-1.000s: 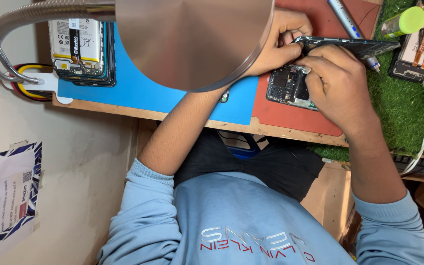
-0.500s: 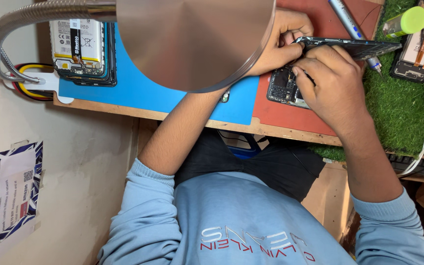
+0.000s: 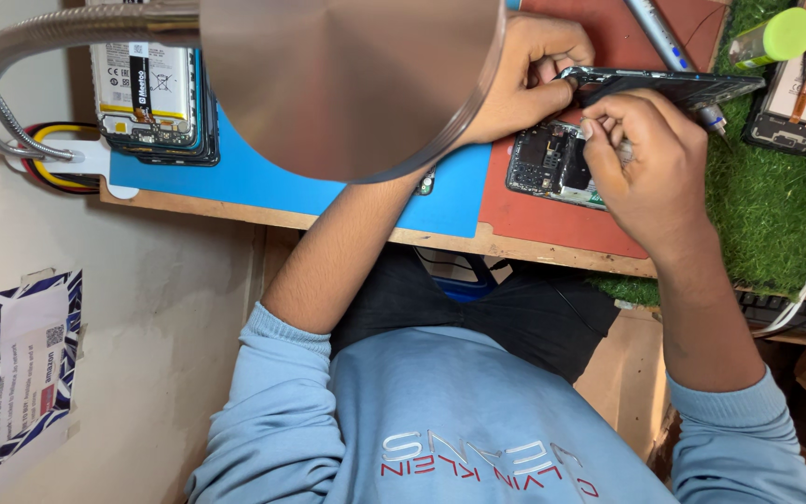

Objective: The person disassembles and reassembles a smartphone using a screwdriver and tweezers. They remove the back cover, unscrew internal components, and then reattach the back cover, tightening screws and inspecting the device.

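An opened phone body (image 3: pixel 552 166) with its dark circuit board showing lies on a red mat (image 3: pixel 552 219). Above it a dark phone panel (image 3: pixel 673 87) is tilted up on its edge. My left hand (image 3: pixel 532 75) grips the left end of that panel between thumb and fingers. My right hand (image 3: pixel 650 168) hovers over the right side of the board, fingertips pinched together just under the panel. Whatever they pinch is too small to make out.
A round metal lamp shade (image 3: pixel 347 79) on a gooseneck (image 3: pixel 39 42) hides part of the blue mat (image 3: pixel 235 182). A stack of opened phones (image 3: pixel 151 93) lies at left. A screwdriver (image 3: pixel 660 33), green-capped bottle (image 3: pixel 776 37), another opened phone (image 3: pixel 795 93) and keyboard (image 3: pixel 795 315) sit by green turf (image 3: pixel 776 224).
My right hand has shifted to the right off the phone body, uncovering the circuit board. The left hand keeps its hold on the lifted panel.
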